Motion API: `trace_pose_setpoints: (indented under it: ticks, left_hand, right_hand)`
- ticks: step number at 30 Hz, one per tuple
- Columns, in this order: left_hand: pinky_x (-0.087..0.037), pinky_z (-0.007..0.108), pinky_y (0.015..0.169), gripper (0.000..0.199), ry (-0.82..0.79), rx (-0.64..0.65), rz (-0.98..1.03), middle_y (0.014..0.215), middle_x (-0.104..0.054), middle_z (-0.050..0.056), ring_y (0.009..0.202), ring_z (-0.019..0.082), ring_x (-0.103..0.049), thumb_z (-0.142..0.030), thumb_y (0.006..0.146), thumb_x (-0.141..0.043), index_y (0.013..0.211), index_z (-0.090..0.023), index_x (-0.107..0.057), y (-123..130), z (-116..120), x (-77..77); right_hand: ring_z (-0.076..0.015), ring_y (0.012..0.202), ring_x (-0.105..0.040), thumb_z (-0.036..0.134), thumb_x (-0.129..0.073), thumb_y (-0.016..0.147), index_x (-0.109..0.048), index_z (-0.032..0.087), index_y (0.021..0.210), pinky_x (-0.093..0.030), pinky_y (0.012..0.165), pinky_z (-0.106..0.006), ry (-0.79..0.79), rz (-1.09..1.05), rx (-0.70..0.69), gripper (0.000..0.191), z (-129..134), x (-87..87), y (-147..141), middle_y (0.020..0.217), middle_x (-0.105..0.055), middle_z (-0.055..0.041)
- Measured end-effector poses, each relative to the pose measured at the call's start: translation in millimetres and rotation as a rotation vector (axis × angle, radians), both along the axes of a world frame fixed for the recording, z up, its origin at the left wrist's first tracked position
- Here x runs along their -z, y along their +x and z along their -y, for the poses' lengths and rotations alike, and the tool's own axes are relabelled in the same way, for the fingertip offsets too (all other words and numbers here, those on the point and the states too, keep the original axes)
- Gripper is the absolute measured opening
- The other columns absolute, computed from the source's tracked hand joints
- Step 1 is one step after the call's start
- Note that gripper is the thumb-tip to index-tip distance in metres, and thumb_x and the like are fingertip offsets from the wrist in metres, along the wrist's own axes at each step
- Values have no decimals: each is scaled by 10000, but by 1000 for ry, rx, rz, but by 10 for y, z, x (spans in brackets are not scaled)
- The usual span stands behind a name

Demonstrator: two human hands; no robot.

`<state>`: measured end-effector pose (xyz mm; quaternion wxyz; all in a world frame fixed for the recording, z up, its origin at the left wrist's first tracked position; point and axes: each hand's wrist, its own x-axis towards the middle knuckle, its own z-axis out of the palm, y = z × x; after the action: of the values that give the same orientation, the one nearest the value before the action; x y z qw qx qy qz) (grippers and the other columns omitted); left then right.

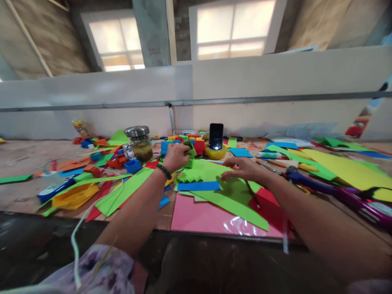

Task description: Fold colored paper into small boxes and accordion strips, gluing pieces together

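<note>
In the head view my left hand (177,157), with a dark bead bracelet at the wrist, is closed on a small green foam box (191,150). My right hand (241,168) is held low over a light green foam sheet (232,198), its fingers bent and apart, with nothing visible in them. Between the hands lie a green zigzag-edged strip (190,178) and a blue foam strip (199,186). A thin brown-handled tool (251,192) rests below my right hand. Under the green sheet is a pink sheet (196,216) beside a red piece (271,210).
A lidded glass jar (142,149) stands left of my left hand. Behind the hands, a phone (216,136) leans upright at a yellow tape roll (215,152). A purple glue gun (346,200) lies at right. A white cable (80,223) crosses the left table edge.
</note>
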<state>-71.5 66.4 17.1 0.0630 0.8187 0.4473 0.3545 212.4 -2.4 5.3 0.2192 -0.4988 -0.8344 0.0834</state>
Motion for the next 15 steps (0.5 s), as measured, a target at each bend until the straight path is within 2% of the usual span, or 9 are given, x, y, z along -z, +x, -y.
trace_pose_setpoints:
  ticks: [3, 6, 9, 11, 15]
  left_hand:
    - [-346, 388, 905, 178, 65, 209, -170, 942, -686, 84, 937, 236, -551, -270, 748, -616, 846, -175, -729, 185, 26, 139]
    - [-341, 427, 923, 170, 40, 292, -197, 933, -687, 105, 941, 255, -545, -262, 758, -626, 832, -155, -736, 277, 1, 294]
    - [-328, 444, 962, 138, 9, 316, -132, 962, -693, 102, 976, 258, -537, -215, 750, -620, 804, -163, -735, 321, -10, 394]
    - [-338, 418, 981, 150, -19, 342, -57, 999, -697, 88, 999, 240, -542, -161, 722, -622, 821, -172, -734, 336, -6, 420]
    - [-421, 308, 917, 297, -100, 349, 197, 985, -708, 41, 952, 181, -589, -73, 674, -585, 921, -170, -719, 285, -54, 393]
  right_hand:
    - [-177, 747, -638, 462, -573, 832, -692, 157, 973, -451, 666, -270, -47, 11, -55, 356, 73, -75, -221, 831, -715, -63]
    - [-167, 709, -634, 353, -521, 878, -700, 173, 949, -419, 629, -254, -72, 190, -125, 264, 128, -117, -510, 797, -712, -58]
    - [-214, 786, -647, 319, -493, 893, -674, 164, 1057, -397, 623, -267, -47, 389, -60, 289, 117, -114, -768, 878, -715, -101]
    - [-235, 810, -648, 312, -506, 882, -671, 147, 1060, -392, 618, -271, -53, 449, -33, 294, 64, -85, -885, 903, -713, -124]
    - [-189, 744, -638, 302, -599, 804, -713, 194, 947, -386, 592, -240, -69, 438, -85, 213, -72, -6, -976, 852, -719, -64]
